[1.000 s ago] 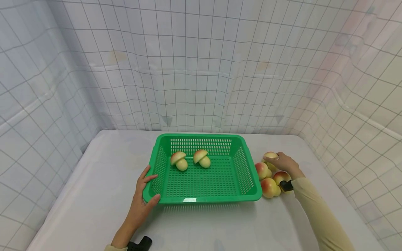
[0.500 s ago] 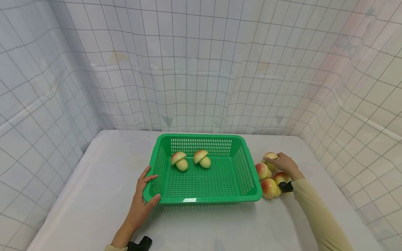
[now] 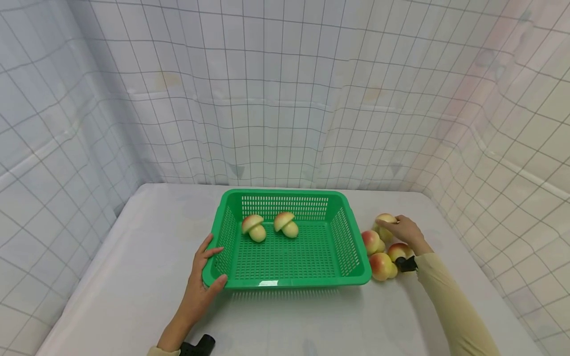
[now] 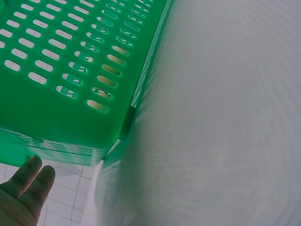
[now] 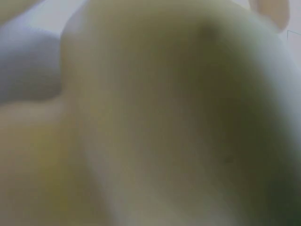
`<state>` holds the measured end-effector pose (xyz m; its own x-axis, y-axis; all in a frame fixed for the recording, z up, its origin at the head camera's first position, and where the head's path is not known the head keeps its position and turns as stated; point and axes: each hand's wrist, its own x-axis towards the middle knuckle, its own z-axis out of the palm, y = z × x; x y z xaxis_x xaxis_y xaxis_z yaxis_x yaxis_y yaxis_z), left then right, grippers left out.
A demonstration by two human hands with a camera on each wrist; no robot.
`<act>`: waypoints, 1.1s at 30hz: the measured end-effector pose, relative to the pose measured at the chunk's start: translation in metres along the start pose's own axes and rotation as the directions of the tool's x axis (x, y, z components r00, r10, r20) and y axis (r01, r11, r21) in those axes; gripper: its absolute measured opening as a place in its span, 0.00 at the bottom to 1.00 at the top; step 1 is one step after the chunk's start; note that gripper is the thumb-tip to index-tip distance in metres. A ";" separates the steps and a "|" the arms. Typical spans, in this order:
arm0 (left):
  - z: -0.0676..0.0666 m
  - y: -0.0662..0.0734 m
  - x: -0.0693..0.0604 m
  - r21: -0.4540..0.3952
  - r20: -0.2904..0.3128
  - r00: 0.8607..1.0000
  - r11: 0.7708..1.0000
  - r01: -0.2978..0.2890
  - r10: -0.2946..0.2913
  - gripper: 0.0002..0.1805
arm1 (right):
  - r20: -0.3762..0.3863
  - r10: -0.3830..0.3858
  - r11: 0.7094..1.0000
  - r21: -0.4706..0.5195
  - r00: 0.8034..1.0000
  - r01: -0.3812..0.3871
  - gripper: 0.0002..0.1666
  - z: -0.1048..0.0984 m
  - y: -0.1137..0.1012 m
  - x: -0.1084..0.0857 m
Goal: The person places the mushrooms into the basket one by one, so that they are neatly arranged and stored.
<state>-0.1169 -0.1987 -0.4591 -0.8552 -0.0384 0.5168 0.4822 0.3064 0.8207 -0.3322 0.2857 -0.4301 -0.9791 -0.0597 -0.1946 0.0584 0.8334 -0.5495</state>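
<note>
I am wearing a long, pale khaki right sleeve (image 3: 454, 301), lightly creased, with a small black wrist device (image 3: 406, 264) sitting at its end. On the left, I am wearing a black, round-ended device (image 3: 198, 347) beside a sliver of matching left sleeve (image 3: 160, 352). My left hand (image 3: 198, 289) and right hand (image 3: 406, 232) are showing bare.

Mushrooms (image 3: 256, 231) in basket (image 3: 311, 283), other mushrooms (image 3: 380, 266) right

The right hand (image 3: 406, 232) hides part of the far mushroom (image 3: 386, 218) on the right. A black wrist band (image 3: 406, 264) covers some of another mushroom (image 3: 398, 250). The right wrist view is blurry.
</note>
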 end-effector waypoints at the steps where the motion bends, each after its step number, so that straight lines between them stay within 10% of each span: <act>1: -0.001 -0.006 -0.001 0.003 0.001 1.000 1.000 0.000 0.000 0.28 | -0.005 0.004 1.000 0.007 1.000 -0.004 0.54 0.000 0.000 0.001; 6: -0.003 -0.028 -0.002 0.015 0.019 1.000 1.000 0.002 -0.002 0.31 | -0.027 0.020 0.999 0.033 0.999 -0.019 0.57 -0.002 -0.001 0.002; 33: -0.003 -0.027 -0.003 -0.021 0.027 1.000 1.000 0.006 -0.005 0.31 | -0.154 0.056 0.996 0.080 0.986 -0.044 0.61 -0.007 -0.001 -0.011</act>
<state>-0.1268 -0.2096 -0.4825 -0.8626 -0.0144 0.5057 0.4810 0.2864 0.8286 -0.3232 0.2896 -0.4220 -0.9926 0.0730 -0.0975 0.1173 0.7884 -0.6038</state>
